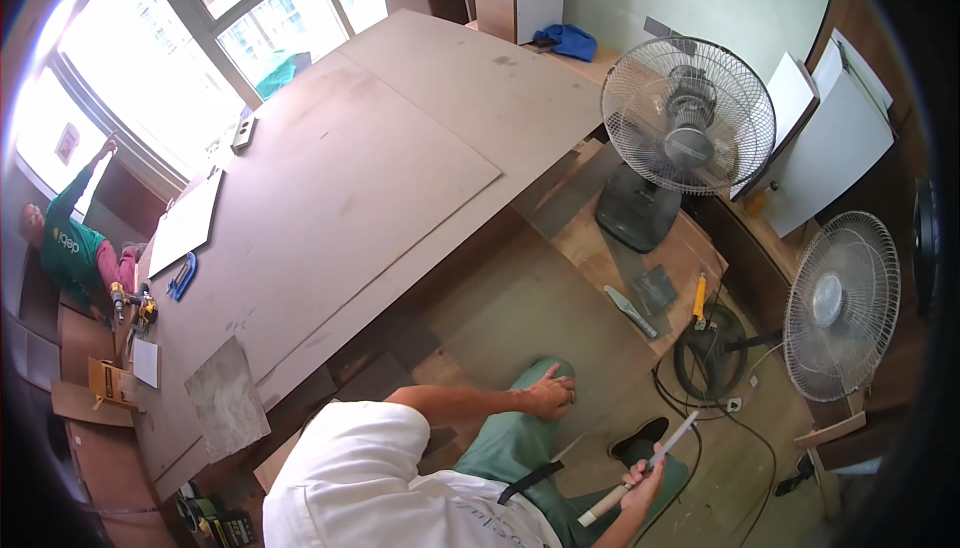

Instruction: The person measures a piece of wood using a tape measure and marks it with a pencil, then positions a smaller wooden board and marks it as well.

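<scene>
My left hand [551,394] rests flat on my knee, on the green trouser leg [510,438], fingers apart and holding nothing. My right hand [640,478], low at the right, is closed around a long thin white strip [650,463] that slants up to the right. Just beyond it is my black shoe [640,438] on the floor. A light brown board [520,308] lies right in front of my knee.
Large brown sheets [340,188] cover a worktable at left, with a blue clamp [182,276], a yellow drill [135,300] and a grey offcut [226,398]. Two fans [688,116] [840,306] stand at right, with cables [720,418] and a yellow-handled tool [699,298]. Another person [75,238] stands by the window.
</scene>
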Demonstrator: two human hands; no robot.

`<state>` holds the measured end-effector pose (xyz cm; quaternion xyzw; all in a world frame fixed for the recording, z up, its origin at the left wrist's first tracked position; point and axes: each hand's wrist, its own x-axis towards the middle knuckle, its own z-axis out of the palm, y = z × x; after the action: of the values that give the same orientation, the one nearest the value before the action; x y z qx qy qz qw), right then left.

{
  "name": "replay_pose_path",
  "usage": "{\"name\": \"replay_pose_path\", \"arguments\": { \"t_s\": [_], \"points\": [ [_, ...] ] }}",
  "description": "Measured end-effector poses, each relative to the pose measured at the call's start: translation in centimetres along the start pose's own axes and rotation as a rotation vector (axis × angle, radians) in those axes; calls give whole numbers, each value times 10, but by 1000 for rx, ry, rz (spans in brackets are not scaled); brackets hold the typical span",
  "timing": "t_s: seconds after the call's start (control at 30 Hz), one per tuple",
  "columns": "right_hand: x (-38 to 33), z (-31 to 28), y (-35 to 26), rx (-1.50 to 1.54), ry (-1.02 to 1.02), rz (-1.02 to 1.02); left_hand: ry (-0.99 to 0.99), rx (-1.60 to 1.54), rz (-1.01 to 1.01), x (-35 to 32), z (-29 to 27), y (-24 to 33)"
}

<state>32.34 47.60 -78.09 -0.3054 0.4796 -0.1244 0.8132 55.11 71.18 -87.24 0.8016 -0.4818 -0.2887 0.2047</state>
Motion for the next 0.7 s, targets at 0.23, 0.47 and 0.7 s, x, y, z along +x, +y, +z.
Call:
{"name": "replay_pose_path", "arguments": {
  "t_s": [0.23, 0.47, 0.7],
  "points": [
    [-7, 5, 18, -5, 12, 53, -80, -169, -96, -96, -45, -65],
    [-5, 52, 52, -187, -101, 124, -1166, -281, -405, -274, -85, -98],
    [-8, 77, 50, -298, -137, 172, -1110, -418, -621, -321, -97, -71]
  ]
}}
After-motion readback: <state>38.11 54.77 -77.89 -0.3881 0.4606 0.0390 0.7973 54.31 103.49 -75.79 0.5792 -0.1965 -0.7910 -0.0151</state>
